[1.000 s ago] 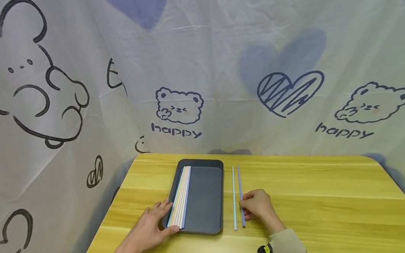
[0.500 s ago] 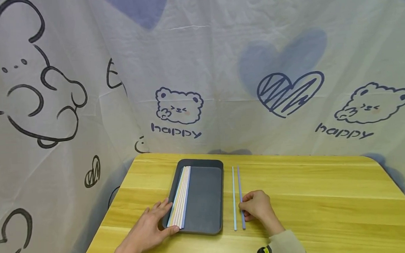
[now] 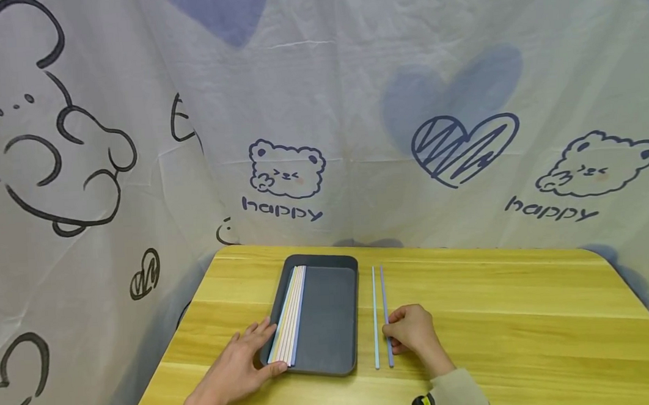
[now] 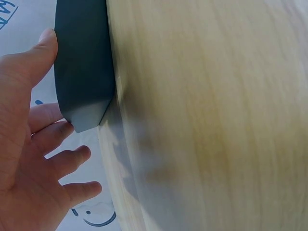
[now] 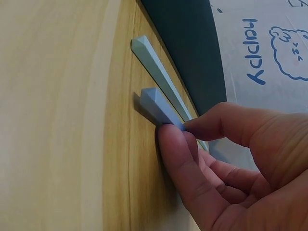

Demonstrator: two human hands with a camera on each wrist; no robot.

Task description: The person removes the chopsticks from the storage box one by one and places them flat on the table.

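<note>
In the head view, a dark grey tray (image 3: 330,318) holds a row of chopsticks (image 3: 288,317) in white, yellow and blue along its left side. My left hand (image 3: 236,363) rests on the tray's near left corner, thumb at the front rim and fingers spread along the left side. To the right of the tray lies a light blue chopstick (image 3: 375,322), roughly parallel to a purple-blue chopstick (image 3: 383,291). My right hand (image 3: 415,329) pinches the purple-blue one near its thick end between thumb and fingers. The right wrist view shows its squared butt (image 5: 153,103) close over the wood.
The wooden table (image 3: 529,326) extends to the right of my right hand. A white printed cloth (image 3: 357,194) hangs behind the table and along its left side. A small black device (image 3: 424,404) sits at the right sleeve.
The purple-blue chopstick has slid very slightly toward me with my right hand, its near end now about level with the light blue one's. The left hand and tray stay put.
</note>
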